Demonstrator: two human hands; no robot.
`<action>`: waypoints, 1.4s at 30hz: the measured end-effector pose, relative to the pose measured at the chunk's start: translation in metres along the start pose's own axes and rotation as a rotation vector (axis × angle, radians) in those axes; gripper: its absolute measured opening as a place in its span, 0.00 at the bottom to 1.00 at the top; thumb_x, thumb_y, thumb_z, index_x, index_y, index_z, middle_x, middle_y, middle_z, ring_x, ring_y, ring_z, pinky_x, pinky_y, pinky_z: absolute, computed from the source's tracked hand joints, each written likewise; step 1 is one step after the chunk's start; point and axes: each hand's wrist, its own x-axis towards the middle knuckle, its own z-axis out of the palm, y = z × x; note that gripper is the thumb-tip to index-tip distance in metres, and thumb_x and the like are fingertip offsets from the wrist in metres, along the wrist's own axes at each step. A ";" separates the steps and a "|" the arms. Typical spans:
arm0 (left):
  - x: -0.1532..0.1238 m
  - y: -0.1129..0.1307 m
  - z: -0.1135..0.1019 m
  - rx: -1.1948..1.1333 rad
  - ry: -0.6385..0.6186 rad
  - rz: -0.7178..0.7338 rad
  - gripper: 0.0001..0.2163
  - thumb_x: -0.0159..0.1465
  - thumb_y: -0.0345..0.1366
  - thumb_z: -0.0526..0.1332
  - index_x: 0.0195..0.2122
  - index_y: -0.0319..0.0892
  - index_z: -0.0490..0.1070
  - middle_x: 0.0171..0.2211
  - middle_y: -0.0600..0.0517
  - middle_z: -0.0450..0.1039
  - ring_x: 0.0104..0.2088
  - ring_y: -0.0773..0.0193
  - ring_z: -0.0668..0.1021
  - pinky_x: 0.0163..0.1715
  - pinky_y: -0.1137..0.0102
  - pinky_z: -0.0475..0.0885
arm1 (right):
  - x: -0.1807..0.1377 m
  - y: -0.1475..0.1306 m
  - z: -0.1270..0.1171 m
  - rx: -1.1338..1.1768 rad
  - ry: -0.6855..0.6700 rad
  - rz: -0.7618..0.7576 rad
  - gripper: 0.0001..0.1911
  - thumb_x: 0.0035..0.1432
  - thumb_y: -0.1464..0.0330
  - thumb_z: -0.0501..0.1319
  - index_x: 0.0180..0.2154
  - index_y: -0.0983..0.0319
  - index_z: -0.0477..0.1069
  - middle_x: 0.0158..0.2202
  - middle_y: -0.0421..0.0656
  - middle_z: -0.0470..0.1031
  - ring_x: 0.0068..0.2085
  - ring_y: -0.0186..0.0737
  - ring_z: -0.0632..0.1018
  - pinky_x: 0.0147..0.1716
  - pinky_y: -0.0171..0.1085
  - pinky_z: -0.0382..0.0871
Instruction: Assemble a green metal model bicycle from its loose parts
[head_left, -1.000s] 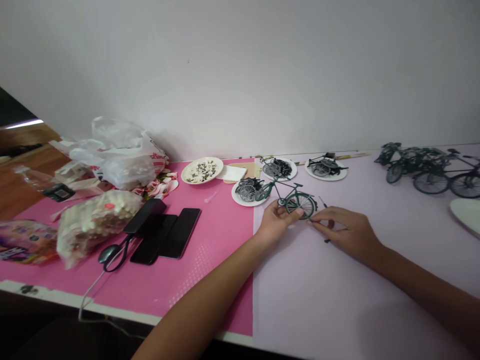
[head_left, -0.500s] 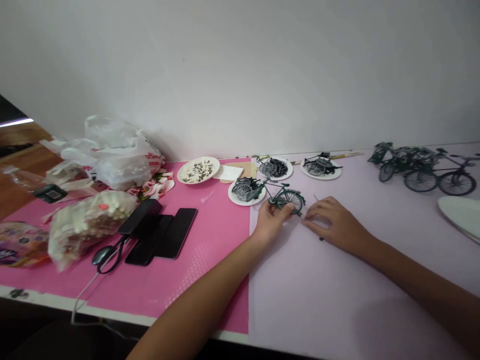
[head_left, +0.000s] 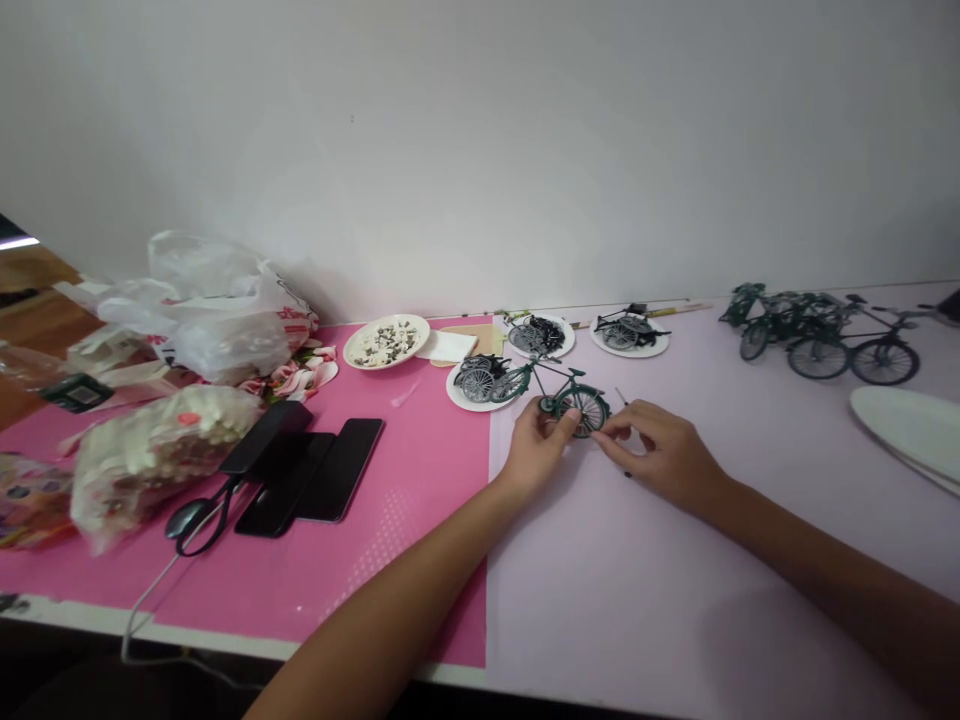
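Note:
A small dark green model bicycle (head_left: 559, 388) stands on the pale lilac mat (head_left: 675, 600) in the middle of the table. My left hand (head_left: 536, 450) pinches it near the pedals and rear wheel. My right hand (head_left: 660, 455) has its fingers pinched at the rear wheel from the right, and a thin dark tool shows above and below that hand. What the right fingertips hold is too small to name.
Three white plates of bicycle parts (head_left: 476, 380) (head_left: 541, 336) (head_left: 628, 332) sit behind the model. A dish of small pieces (head_left: 386, 342), phones (head_left: 315, 470), scissors (head_left: 196, 515) and plastic bags (head_left: 210, 315) lie on the pink mat. Finished model bicycles (head_left: 821, 335) and a white plate (head_left: 911, 425) are at right.
The view has shifted, so everything sits further left in the picture. My right hand has drawn closer to the rear wheel. My left hand keeps its grip on the bicycle.

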 end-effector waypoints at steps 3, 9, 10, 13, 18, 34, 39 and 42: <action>0.000 0.001 0.000 -0.012 -0.016 0.003 0.21 0.59 0.52 0.73 0.37 0.40 0.70 0.36 0.47 0.78 0.38 0.60 0.80 0.43 0.66 0.74 | 0.001 0.002 -0.002 0.009 -0.003 -0.022 0.09 0.67 0.66 0.62 0.32 0.56 0.75 0.26 0.40 0.76 0.27 0.39 0.75 0.28 0.39 0.69; 0.000 -0.001 0.000 -0.091 -0.013 -0.036 0.21 0.58 0.51 0.74 0.39 0.40 0.71 0.38 0.47 0.79 0.39 0.60 0.80 0.46 0.64 0.74 | 0.002 0.003 -0.006 -0.012 -0.001 -0.091 0.09 0.68 0.68 0.63 0.33 0.57 0.76 0.27 0.41 0.78 0.28 0.39 0.77 0.28 0.38 0.70; 0.000 -0.001 0.000 -0.102 -0.014 -0.043 0.21 0.57 0.50 0.74 0.39 0.39 0.72 0.38 0.47 0.79 0.39 0.60 0.80 0.46 0.64 0.74 | 0.003 0.003 -0.007 -0.025 0.000 -0.104 0.09 0.68 0.68 0.62 0.33 0.57 0.76 0.27 0.41 0.78 0.28 0.39 0.77 0.28 0.38 0.70; 0.000 0.000 0.000 -0.110 -0.009 -0.052 0.21 0.57 0.50 0.74 0.39 0.39 0.71 0.37 0.47 0.79 0.39 0.60 0.81 0.45 0.64 0.75 | 0.004 0.002 -0.008 -0.062 -0.033 -0.159 0.10 0.69 0.69 0.61 0.32 0.57 0.76 0.27 0.41 0.79 0.29 0.39 0.78 0.30 0.39 0.71; 0.000 0.003 -0.002 -0.078 -0.017 -0.062 0.21 0.57 0.51 0.74 0.38 0.40 0.72 0.36 0.47 0.79 0.38 0.59 0.81 0.44 0.64 0.76 | 0.002 0.002 -0.007 -0.075 -0.019 -0.092 0.11 0.69 0.67 0.61 0.32 0.57 0.75 0.27 0.42 0.79 0.30 0.40 0.78 0.29 0.39 0.70; 0.001 0.001 -0.004 -0.098 -0.069 -0.076 0.23 0.54 0.48 0.77 0.40 0.39 0.72 0.37 0.46 0.80 0.38 0.60 0.81 0.44 0.65 0.75 | 0.000 0.003 -0.007 0.035 0.030 -0.035 0.09 0.67 0.67 0.64 0.32 0.57 0.76 0.27 0.41 0.78 0.27 0.39 0.75 0.24 0.38 0.67; -0.001 0.004 0.001 -0.170 -0.052 -0.086 0.22 0.51 0.38 0.79 0.42 0.39 0.71 0.44 0.44 0.80 0.44 0.58 0.82 0.52 0.61 0.74 | -0.001 0.005 -0.008 0.129 -0.029 -0.029 0.10 0.67 0.61 0.64 0.33 0.57 0.77 0.27 0.42 0.79 0.26 0.39 0.75 0.24 0.39 0.68; -0.002 0.007 0.001 -0.152 0.003 -0.074 0.19 0.54 0.35 0.76 0.42 0.40 0.71 0.42 0.45 0.80 0.43 0.58 0.81 0.51 0.62 0.75 | -0.002 0.008 -0.008 0.130 -0.042 0.031 0.15 0.72 0.63 0.58 0.32 0.57 0.76 0.27 0.42 0.78 0.27 0.39 0.76 0.26 0.39 0.69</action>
